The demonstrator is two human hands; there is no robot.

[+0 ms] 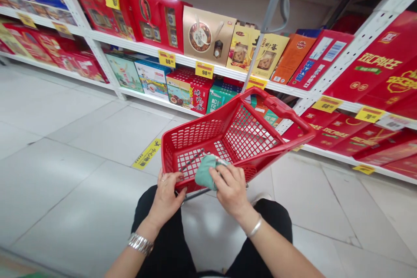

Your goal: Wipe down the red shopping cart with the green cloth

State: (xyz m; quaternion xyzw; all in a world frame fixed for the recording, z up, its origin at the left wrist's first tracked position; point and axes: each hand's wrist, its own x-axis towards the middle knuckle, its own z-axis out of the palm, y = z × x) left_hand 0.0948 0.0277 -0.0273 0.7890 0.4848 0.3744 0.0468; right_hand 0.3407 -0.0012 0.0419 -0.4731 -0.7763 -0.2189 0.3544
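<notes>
Green cloth (205, 172) gripped by the right hand (230, 187) hides red basket mesh (247, 137); whether the left hand (166, 196) grips is unclear.

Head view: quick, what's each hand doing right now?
Left hand: fingers curled at the edge of the red basket, grip unclear.
Right hand: closed, holding a green cloth.

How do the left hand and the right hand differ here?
The left hand wears a link bracelet and a ring, the right hand a thin bangle. The left hand lies against the red plastic basket; the right hand grips a green cloth. Both hands are bare and over the basket.
</notes>
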